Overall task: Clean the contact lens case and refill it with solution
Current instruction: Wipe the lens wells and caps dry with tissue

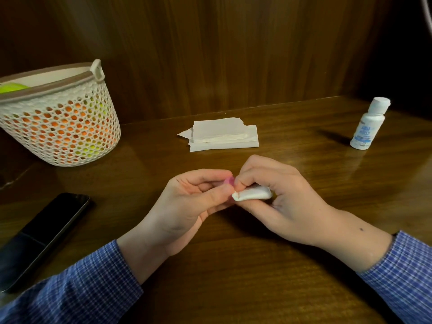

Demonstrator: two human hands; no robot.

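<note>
- Dark wooden table [233,265], panelled wall behind; my solution bottle [369,127] stands capped at two o'clock.
- My left hand [187,202] pinches the pink lens case [228,181] at centre.
- My right hand [275,197] grips a folded tissue [253,194] against it.
- I judge wiping underway; refilling remains.

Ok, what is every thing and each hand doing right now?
left hand: pinches pink case piece
pink case piece: mostly hidden by fingers
right hand: grips folded tissue
folded tissue: pressed against the pink piece
solution bottle: upright, cap on, untouched
tissue stack: lying flat, top sheet torn
basket: upright, holding orange and green things
phone: screen dark
</note>
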